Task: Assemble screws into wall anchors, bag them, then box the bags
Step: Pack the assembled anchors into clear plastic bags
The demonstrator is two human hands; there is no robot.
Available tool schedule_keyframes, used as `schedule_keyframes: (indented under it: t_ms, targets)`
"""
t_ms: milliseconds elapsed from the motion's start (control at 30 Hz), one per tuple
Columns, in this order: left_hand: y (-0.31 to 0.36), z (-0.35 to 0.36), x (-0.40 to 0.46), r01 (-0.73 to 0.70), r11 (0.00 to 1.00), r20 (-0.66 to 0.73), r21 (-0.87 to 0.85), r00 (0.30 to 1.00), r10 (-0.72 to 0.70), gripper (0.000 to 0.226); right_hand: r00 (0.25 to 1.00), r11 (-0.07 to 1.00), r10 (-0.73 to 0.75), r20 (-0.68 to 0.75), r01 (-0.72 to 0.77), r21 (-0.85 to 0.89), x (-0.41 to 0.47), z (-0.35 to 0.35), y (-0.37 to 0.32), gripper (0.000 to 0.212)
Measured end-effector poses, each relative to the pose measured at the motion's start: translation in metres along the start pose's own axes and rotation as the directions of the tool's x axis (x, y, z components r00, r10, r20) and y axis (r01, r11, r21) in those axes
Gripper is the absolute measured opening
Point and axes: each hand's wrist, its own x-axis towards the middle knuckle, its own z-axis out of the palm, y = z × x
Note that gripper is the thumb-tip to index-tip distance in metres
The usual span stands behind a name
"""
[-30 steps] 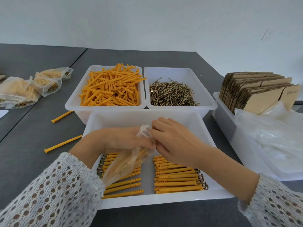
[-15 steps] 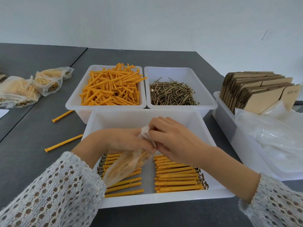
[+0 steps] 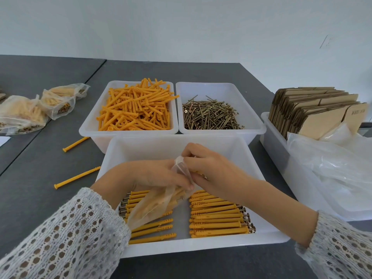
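A small clear plastic bag (image 3: 155,206) hangs over the near white bin (image 3: 201,245), held at its mouth by both hands. My left hand (image 3: 149,174) grips the bag's left edge. My right hand (image 3: 211,168) pinches the right edge of the mouth with thumb and fingers. Orange shows through the bag, but I cannot tell whether that is inside it or the rows beneath. Assembled orange anchors with screws (image 3: 217,218) lie in two rows on the bin floor, the left row partly hidden by the bag.
Behind stand a bin of loose orange anchors (image 3: 136,109) and a bin of brass screws (image 3: 209,115). Filled bags (image 3: 40,107) lie far left. Two stray anchors (image 3: 76,178) rest on the grey table. A right-hand bin (image 3: 281,154) holds flat cardboard boxes (image 3: 314,109) and empty bags (image 3: 332,174).
Both hands have risen slightly with the bag and worked at its mouth; the right fingers have shifted along the top edge. Nothing else moved.
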Motion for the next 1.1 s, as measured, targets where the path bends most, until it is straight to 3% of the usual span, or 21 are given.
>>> schedule_keyframes:
  t_ms: [200, 367, 467, 567, 700, 967, 1100]
  targets:
    - [0.0, 0.003, 0.004, 0.024, 1.0, 0.027, 0.013, 0.999, -0.024, 0.032, 0.991, 0.995, 0.081, 0.107, -0.086, 0.043, 0.001, 0.002, 0.003, 0.01]
    - [0.001, 0.002, 0.005, 0.079, 0.997, -0.011, 0.027, 0.997, -0.079, 0.035, 0.975, 0.981, 0.194, -0.107, -0.192, 0.024, 0.0, -0.001, 0.004, 0.017]
    - [0.002, 0.002, 0.005, 0.115, 0.993, -0.021, 0.04, 0.993, -0.115, 0.035, 0.891, 0.92, 0.39, -0.231, -0.385, 0.068, 0.001, 0.0, 0.013, 0.023]
    - [0.003, 0.002, 0.004, 0.125, 0.991, -0.035, 0.053, 0.992, -0.123, 0.037, 0.796, 0.817, 0.576, -0.189, -0.554, 0.158, 0.0, 0.001, 0.022, 0.026]
    - [0.003, 0.001, 0.004, 0.113, 0.992, -0.044, 0.055, 0.993, -0.111, 0.04, 0.712, 0.725, 0.683, -0.162, -0.632, 0.274, -0.003, 0.0, 0.028, 0.026]
    - [0.0, -0.002, 0.005, 0.059, 0.997, -0.022, -0.058, 0.998, -0.061, 0.038, 0.791, 0.771, 0.601, -0.117, -0.534, 0.347, 0.002, -0.001, 0.02, 0.027]
    - [0.0, -0.003, 0.005, -0.005, 0.995, -0.015, -0.105, 1.0, 0.004, 0.038, 0.875, 0.766, 0.481, -0.053, -0.39, 0.512, 0.002, -0.002, 0.012, 0.027]
